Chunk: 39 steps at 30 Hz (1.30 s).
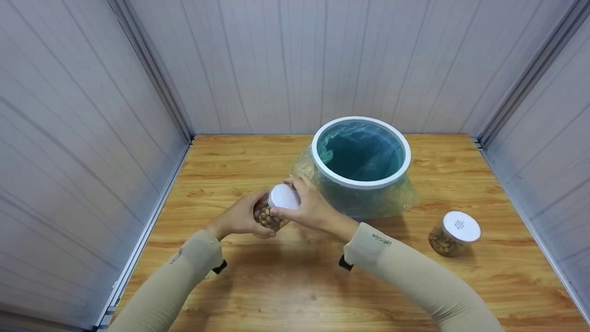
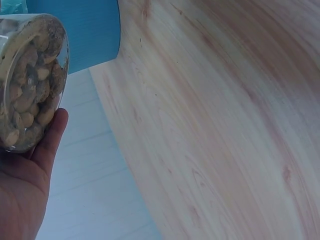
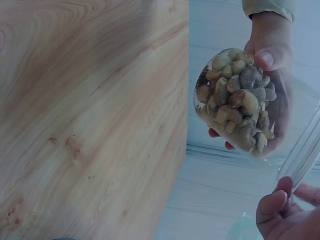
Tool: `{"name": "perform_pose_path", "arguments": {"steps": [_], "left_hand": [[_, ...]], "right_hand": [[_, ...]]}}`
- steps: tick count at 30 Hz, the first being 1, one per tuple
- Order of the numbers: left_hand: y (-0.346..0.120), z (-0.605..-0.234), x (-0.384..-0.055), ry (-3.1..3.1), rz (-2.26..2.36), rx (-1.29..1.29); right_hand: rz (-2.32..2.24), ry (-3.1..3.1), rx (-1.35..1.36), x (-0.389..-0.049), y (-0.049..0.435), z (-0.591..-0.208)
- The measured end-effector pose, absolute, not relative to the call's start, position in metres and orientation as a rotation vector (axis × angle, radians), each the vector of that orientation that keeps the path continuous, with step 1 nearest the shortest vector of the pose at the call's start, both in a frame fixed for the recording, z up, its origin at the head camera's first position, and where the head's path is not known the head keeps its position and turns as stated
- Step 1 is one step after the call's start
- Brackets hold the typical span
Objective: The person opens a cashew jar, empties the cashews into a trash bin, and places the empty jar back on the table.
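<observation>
Over the table, both hands hold a clear jar (image 1: 266,217) of tan and grey pebble-like pieces, tilted with its white lid (image 1: 285,197) toward the right hand. The left hand (image 1: 238,216) wraps round the jar's body; in the left wrist view its thumb or finger lies along the jar's base (image 2: 37,85). Fingers and thumb of the right hand (image 1: 313,207) grip the lid's edge on opposite sides. From the right wrist view, the pieces (image 3: 240,102) sit low in the jar, and the right hand (image 3: 287,215) pinches the clear rim (image 3: 302,150).
A blue-green bin (image 1: 368,200) with a white ring (image 1: 318,161) and a translucent liner stands just beyond the right hand. Another lidded jar (image 1: 447,240) of similar pieces stands at the right. Pale panel walls (image 1: 295,69) enclose the wooden table (image 1: 230,157) on three sides.
</observation>
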State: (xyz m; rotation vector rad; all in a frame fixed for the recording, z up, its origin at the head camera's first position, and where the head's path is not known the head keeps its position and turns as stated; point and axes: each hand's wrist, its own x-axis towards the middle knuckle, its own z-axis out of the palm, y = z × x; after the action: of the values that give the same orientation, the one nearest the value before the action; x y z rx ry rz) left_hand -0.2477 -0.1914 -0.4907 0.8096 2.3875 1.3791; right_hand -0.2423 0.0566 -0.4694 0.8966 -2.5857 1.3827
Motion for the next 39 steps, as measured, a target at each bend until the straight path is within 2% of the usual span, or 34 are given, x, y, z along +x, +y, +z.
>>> {"name": "perform_pose_path", "arguments": {"steps": [8, 23, 33, 39], "left_hand": [[-0.195, -0.493, -0.249, 2.411, 1.363, 0.829], [-0.197, -0.496, -0.247, 2.45, 1.288, 0.782], [-0.199, -0.498, -0.245, 2.417, 1.262, 0.768], [-0.198, -0.499, -0.246, 2.428, 1.238, 0.767]], "right_hand": [[1.4, -2.632, 0.856, -0.24, 0.055, -0.467], [1.3, -2.866, 1.05, -0.241, 0.07, -0.448], [1.225, -2.787, 1.283, -0.247, 0.074, -0.448], [1.135, -2.819, 1.324, -0.247, 0.075, -0.445]]}}
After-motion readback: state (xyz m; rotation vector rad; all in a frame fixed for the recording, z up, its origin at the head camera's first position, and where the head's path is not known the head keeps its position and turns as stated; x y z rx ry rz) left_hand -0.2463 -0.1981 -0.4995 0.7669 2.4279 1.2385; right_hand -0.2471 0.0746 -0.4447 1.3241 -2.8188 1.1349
